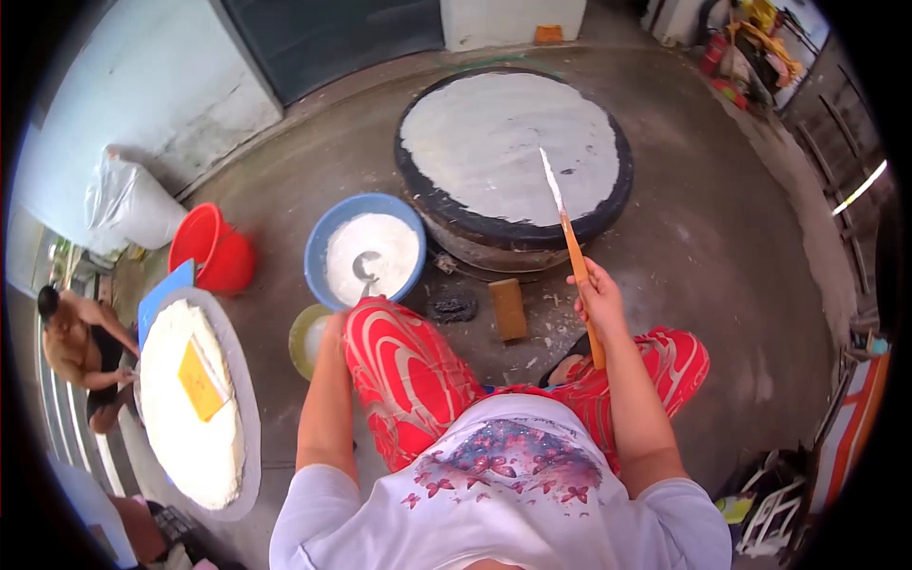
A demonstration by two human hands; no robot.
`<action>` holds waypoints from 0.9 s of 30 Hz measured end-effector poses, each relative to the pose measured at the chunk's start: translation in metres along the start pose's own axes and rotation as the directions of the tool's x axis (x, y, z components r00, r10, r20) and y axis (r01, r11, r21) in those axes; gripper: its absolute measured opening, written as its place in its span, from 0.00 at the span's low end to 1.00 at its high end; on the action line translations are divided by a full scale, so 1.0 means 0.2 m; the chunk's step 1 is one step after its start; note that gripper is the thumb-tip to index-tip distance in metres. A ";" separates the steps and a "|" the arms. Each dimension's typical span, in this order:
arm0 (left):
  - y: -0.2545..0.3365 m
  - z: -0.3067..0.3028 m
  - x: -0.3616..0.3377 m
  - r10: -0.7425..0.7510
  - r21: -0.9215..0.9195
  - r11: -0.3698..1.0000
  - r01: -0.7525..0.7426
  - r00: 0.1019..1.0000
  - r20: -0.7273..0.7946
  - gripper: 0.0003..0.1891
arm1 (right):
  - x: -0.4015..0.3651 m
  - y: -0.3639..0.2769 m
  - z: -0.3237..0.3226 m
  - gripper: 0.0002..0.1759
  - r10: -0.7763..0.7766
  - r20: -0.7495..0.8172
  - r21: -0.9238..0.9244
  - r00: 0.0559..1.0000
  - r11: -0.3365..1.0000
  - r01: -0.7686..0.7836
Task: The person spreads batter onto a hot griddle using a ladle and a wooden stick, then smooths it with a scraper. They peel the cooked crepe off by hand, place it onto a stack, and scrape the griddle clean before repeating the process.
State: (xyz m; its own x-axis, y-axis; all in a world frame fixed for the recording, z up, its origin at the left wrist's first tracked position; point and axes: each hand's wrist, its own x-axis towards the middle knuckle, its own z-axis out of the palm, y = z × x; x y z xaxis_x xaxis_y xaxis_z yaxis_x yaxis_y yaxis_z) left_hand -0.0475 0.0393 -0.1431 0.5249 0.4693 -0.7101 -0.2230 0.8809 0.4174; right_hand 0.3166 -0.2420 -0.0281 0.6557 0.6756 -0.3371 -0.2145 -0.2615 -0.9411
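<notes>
My right hand (602,302) is closed round the handle of a long wooden spatula (576,256). Its narrow blade, smeared white, reaches over a round dark griddle (414,177). White batter (494,133) covers most of the griddle in a thin layer, with a few small dark gaps near the blade tip. My left arm (326,408) goes down beside my left knee, and the knee hides that hand's fingers. Just beyond the knee stands a blue basin (315,249) of white batter with a ladle (362,267) in it. Whether my left hand touches the ladle is hidden.
A greenish bowl (302,342) sits beside the basin. On the left, a pile of white round sheets (180,427) carries a yellow-and-white flat piece (199,380). Beyond are a red bucket (223,256), a white sack (138,204) and another person (81,342). A brown block (508,310) stands before the griddle.
</notes>
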 end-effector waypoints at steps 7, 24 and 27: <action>-0.21 0.13 -0.38 0.074 -0.087 0.991 -0.097 0.969 -0.236 0.16 | 0.17 0.19 -0.14 0.22 0.000 -0.168 0.059 0.986 0.998 0.010; -0.41 0.03 -0.67 0.440 -0.049 0.892 -0.449 0.889 -0.128 0.20 | 0.57 0.44 -0.12 0.20 -0.624 -0.135 -0.805 0.769 0.522 0.281; -0.41 0.11 -0.71 0.558 0.048 0.829 -0.558 0.816 -0.151 0.22 | 0.40 0.20 -0.06 0.20 -0.258 -0.221 -0.512 0.941 0.851 0.113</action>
State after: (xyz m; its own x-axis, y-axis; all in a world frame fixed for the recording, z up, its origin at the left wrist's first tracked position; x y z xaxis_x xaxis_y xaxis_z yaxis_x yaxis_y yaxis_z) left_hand -0.0854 -0.1015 -0.0646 0.1794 0.8838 -0.4322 -0.4378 0.4651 0.7694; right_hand 0.3695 -0.2061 -0.0930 0.8319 0.5507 -0.0685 0.2626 -0.4994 -0.8256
